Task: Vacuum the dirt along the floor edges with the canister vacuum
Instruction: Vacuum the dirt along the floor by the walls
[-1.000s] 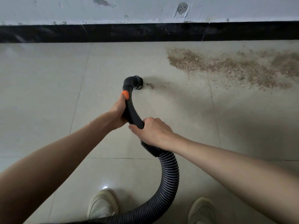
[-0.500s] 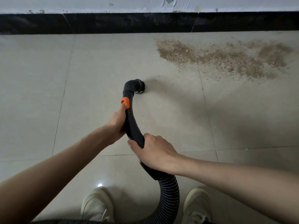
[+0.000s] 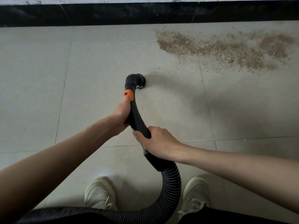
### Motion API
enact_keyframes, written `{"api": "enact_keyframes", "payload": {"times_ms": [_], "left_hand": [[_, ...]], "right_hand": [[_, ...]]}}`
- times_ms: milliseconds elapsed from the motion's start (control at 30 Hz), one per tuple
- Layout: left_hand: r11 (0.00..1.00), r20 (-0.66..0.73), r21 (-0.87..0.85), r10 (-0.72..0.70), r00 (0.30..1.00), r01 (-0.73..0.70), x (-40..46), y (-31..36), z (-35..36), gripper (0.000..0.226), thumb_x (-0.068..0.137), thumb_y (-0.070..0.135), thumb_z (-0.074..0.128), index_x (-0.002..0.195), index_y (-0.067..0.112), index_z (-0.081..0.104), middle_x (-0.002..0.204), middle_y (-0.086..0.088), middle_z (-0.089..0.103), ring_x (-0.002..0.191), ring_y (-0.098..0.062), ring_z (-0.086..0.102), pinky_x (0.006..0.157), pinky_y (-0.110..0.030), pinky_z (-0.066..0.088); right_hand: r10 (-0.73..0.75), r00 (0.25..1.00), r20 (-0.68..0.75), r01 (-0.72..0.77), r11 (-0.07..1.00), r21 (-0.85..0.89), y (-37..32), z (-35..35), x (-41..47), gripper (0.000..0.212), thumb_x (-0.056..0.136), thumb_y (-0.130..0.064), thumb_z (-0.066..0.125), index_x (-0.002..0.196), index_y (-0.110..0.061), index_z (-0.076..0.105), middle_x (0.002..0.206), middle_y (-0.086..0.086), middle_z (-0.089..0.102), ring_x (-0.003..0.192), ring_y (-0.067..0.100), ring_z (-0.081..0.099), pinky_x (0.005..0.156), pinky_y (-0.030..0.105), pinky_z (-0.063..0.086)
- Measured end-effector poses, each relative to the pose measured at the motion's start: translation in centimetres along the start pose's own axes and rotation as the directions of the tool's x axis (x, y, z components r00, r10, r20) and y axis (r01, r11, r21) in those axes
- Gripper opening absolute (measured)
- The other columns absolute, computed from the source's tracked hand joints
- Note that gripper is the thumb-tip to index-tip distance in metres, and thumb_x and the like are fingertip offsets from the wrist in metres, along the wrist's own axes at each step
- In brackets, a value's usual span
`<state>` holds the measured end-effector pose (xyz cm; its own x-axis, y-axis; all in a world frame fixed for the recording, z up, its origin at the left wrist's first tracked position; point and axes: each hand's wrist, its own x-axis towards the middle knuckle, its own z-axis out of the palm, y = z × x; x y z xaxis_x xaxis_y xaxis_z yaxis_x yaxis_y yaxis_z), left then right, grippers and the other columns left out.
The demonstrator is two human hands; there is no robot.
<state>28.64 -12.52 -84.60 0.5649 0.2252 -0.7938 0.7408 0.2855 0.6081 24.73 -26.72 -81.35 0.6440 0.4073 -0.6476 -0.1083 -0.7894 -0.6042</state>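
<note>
A black curved vacuum handle [image 3: 137,120] with an orange slider [image 3: 128,95] ends in a round brush nozzle [image 3: 137,80] that points right, low over the floor tiles. My left hand [image 3: 120,115] grips the handle just below the orange slider. My right hand [image 3: 157,142] grips it lower, where it meets the ribbed hose [image 3: 171,189]. A wide patch of brown dirt [image 3: 218,49] lies on the tiles to the upper right, close to the black baseboard [image 3: 145,12]. A few loose specks [image 3: 155,71] lie just right of the nozzle.
The hose loops down between my two white shoes [image 3: 100,193] [image 3: 196,191] and runs off to the lower left. Pale grey tiles [image 3: 40,78] stretch left of the nozzle. A white wall strip runs above the baseboard.
The nozzle has shifted slightly down and right on the floor, both hands still gripping the handle. The view has tilted down, so the baseboard sits higher in the frame.
</note>
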Motion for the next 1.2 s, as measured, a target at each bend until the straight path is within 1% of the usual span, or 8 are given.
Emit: {"api": "enact_keyframes", "payload": {"times_ms": [233, 333, 433, 533, 600, 733, 1000, 1200], "left_hand": [[0.999, 0.026, 0.034, -0.014, 1.000, 0.013, 0.3, 0.0, -0.4, 0.048, 0.096, 0.050, 0.040, 0.110, 0.006, 0.048, 0.092, -0.005, 0.054, 0.080, -0.017, 0.054, 0.073, -0.029, 0.044], [0.999, 0.104, -0.008, -0.037, 0.994, 0.038, 0.0, 1.1, -1.4, 0.027, 0.095, 0.036, 0.045, 0.094, 0.009, 0.050, 0.081, -0.004, 0.051, 0.070, -0.017, 0.053, 0.064, -0.028, 0.046], [0.996, 0.140, -0.081, -0.011, 0.990, 0.022, 0.0, 2.7, -2.2, 0.014, 0.092, 0.023, 0.045, 0.084, 0.012, 0.046, 0.073, -0.002, 0.045, 0.065, -0.016, 0.048, 0.061, -0.025, 0.046], [0.985, 0.150, -0.173, 0.025, 0.988, 0.001, 0.3, 3.2, -2.8, 0.007, 0.093, 0.018, 0.047, 0.092, 0.012, 0.045, 0.079, -0.005, 0.043, 0.073, -0.017, 0.046, 0.070, -0.027, 0.043], [0.977, 0.117, -0.211, 0.030, 0.993, -0.005, 0.1, 2.7, -3.4, 0.016, 0.094, 0.019, 0.051, 0.103, 0.007, 0.045, 0.084, -0.007, 0.047, 0.074, -0.018, 0.050, 0.070, -0.028, 0.046], [0.959, 0.019, -0.283, 0.029, 0.999, -0.022, -0.6, 0.9, -5.4, 0.024, 0.093, 0.018, 0.055, 0.110, 0.004, 0.046, 0.085, -0.009, 0.051, 0.074, -0.019, 0.054, 0.067, -0.028, 0.050], [0.935, -0.073, -0.355, -0.023, 0.997, -0.004, -2.9, -1.6, -9.4, 0.029, 0.094, 0.022, 0.053, 0.115, 0.004, 0.045, 0.102, -0.015, 0.053, 0.078, -0.020, 0.058, 0.058, -0.024, 0.056], [0.952, -0.023, -0.306, -0.036, 0.999, 0.027, -3.7, -2.1, -8.5, 0.027, 0.095, 0.024, 0.053, 0.111, 0.003, 0.048, 0.095, -0.012, 0.056, 0.077, -0.018, 0.060, 0.058, -0.023, 0.056]], "right_hand": [[-0.045, 0.999, -0.016, 0.046, 0.996, 0.071, 0.4, 0.9, 1.8, 0.036, 0.092, -0.055, 0.044, 0.080, -0.022, 0.040, 0.079, 0.001, 0.061, 0.071, 0.018, 0.059, 0.056, 0.029, 0.039], [-0.092, 0.995, -0.032, 0.094, 0.992, 0.081, 0.0, 0.6, 2.5, 0.037, 0.095, -0.054, 0.042, 0.080, -0.020, 0.041, 0.076, 0.003, 0.060, 0.068, 0.020, 0.059, 0.058, 0.030, 0.044], [-0.149, 0.988, 0.038, 0.135, 0.959, 0.251, -0.5, -0.5, 3.4, 0.034, 0.097, -0.044, 0.045, 0.082, -0.014, 0.044, 0.066, 0.007, 0.064, 0.058, 0.025, 0.064, 0.058, 0.030, 0.050], [-0.175, 0.978, 0.116, 0.118, 0.915, 0.386, -0.9, -1.0, 3.9, 0.029, 0.098, -0.035, 0.047, 0.083, -0.010, 0.044, 0.056, 0.008, 0.063, 0.046, 0.023, 0.061, 0.047, 0.023, 0.048], [-0.168, 0.972, 0.165, 0.088, 0.909, 0.407, -1.2, -0.8, 3.9, 0.027, 0.098, -0.032, 0.047, 0.084, -0.009, 0.044, 0.056, 0.008, 0.062, 0.045, 0.023, 0.060, 0.047, 0.023, 0.048], [-0.150, 0.958, 0.245, 0.039, 0.912, 0.408, -1.8, 0.6, 3.8, 0.025, 0.097, -0.029, 0.047, 0.083, -0.009, 0.046, 0.055, 0.007, 0.061, 0.047, 0.024, 0.058, 0.048, 0.027, 0.048], [-0.214, 0.922, 0.323, 0.168, 0.972, 0.163, -3.5, 2.6, 3.8, 0.037, 0.095, -0.048, 0.044, 0.083, -0.013, 0.045, 0.054, 0.003, 0.062, 0.042, 0.019, 0.059, 0.040, 0.022, 0.044], [-0.160, 0.931, 0.328, 0.093, 0.973, 0.210, -2.1, 2.7, 2.7, 0.042, 0.092, -0.054, 0.046, 0.085, -0.013, 0.045, 0.051, 0.002, 0.062, 0.043, 0.022, 0.060, 0.041, 0.024, 0.046]]}}
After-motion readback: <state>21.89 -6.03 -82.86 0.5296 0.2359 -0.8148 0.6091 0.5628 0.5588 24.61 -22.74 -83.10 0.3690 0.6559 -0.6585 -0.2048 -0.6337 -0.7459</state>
